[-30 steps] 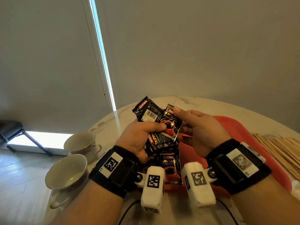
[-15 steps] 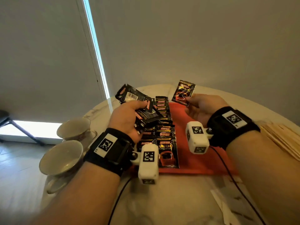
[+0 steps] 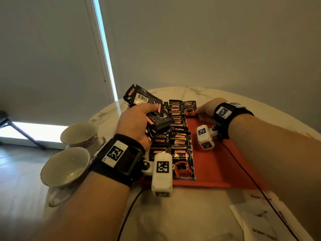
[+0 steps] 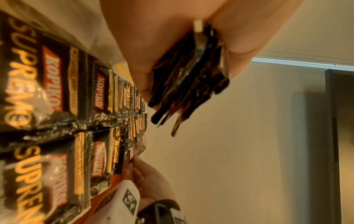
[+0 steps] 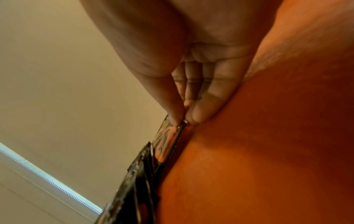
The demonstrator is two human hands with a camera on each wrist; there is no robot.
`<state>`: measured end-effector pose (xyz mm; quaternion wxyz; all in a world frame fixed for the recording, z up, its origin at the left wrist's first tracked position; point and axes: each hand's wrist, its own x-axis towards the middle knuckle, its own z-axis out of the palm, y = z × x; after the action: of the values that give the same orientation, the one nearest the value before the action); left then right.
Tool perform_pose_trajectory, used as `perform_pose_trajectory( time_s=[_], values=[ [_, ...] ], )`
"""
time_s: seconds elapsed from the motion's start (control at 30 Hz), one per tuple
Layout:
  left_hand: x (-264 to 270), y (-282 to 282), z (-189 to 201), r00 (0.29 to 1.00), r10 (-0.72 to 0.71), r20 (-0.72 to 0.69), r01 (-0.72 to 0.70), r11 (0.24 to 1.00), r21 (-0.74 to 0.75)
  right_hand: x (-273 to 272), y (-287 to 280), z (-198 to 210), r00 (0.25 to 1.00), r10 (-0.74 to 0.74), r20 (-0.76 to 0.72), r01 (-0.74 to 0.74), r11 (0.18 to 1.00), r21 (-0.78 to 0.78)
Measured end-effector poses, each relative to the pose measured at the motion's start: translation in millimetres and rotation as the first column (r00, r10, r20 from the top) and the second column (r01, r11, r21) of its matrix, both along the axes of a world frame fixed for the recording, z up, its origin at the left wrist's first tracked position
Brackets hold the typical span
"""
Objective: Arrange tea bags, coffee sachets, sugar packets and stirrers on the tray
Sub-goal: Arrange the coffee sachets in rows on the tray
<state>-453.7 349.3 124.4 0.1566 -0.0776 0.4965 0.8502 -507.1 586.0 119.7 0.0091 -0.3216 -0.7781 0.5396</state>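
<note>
Red tray [image 3: 217, 164] under overlapping coffee sachets [image 3: 180, 141]; hands: left [image 3: 137, 126] clutching a bundle [image 3: 152, 110], right [image 3: 206, 108] pinching one sachet [image 3: 190, 108].

Coffee sachets [image 3: 181, 159] read "KOPIKO SUPREMO"; paper packets [image 3: 260, 221] read "brown sugar".

The left hand [image 3: 137, 124] covers the middle of its bundle of sachets [image 3: 152, 110], so their number cannot be told. Past the right hand [image 3: 206, 108], the tray's [image 3: 215, 164] far edge is hidden. Sachet print under the right fingertips [image 5: 199, 115] is blurred.
</note>
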Motion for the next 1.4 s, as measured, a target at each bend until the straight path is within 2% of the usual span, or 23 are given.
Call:
perform_pose_trajectory(
  time_s=[0.37, 1.1, 1.2, 1.3, 1.4],
  values=[
    [-3.2, 0.1, -3.6, 1.000, 0.003, 0.000, -0.003, 1.000, -0.017, -11.6, 6.4, -9.2, 1.000, 0.029, -0.003, -0.029, 0.999, 0.044],
    [-4.4, 1.3, -5.4, 1.000, -0.024, 0.019, 0.025, 0.999, -0.025, -10.8, 8.5, -12.3, 0.996, -0.044, -0.073, 0.035, 0.992, -0.119],
    [-3.1, 0.7, -3.8, 1.000, -0.025, 0.019, 0.025, 1.000, -0.019, -3.4, 7.4, -8.8, 0.999, 0.030, -0.023, -0.033, 0.991, -0.130],
    [-1.8, 0.8, -3.1, 0.999, -0.032, 0.019, 0.032, 0.999, -0.028, 5.5, 4.4, -6.0, 0.980, 0.183, 0.080, -0.181, 0.983, -0.029],
    [-0.4, 1.4, -2.5, 0.999, -0.033, 0.024, 0.034, 0.999, -0.037, 7.8, 1.0, -3.5, 0.964, 0.223, 0.146, -0.227, 0.974, 0.017]
  ],
)
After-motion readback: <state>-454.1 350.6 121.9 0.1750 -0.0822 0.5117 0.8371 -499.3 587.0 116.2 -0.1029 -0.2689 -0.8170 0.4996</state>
